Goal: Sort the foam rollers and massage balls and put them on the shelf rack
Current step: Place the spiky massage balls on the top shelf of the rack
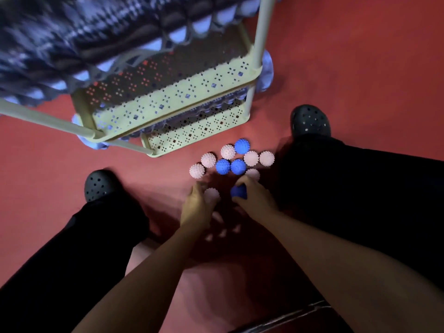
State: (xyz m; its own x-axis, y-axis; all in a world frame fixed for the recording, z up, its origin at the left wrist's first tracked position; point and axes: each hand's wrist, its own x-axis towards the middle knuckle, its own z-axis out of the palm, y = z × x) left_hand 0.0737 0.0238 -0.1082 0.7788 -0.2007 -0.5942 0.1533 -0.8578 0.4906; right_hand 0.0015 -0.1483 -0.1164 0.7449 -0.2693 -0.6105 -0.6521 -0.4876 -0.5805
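Balls (231, 159) with little bumps sit in a bunch on the red floor (360, 56), just in front of the rack (173, 92). Some are pink and some are blue, and many touch each other. They lie between the person's two black shoes.

The left hand (195, 207) is low over the floor, and its fingers curl round a pink ball (212, 195). The right hand (254, 195) is just beside it, and its fingers curl round a blue ball (239, 191). Both of these balls are near the bunch, on the side closest to the person. One more pink ball (253, 173) peeks out just past the right hand.

The rack is pale yellow with small holes in its shelves and thin poles at the corners. Dark bumpy rollers (72, 39) lie on the top shelf, but they look blurry. Light blue shapes show on a lower shelf, too hidden to tell what they are.

The left shoe (99, 185) is to the left of the balls. The right shoe (310, 121) is to the right, near the rack's corner. The person wears black trousers (360, 183), and both arms are bare.
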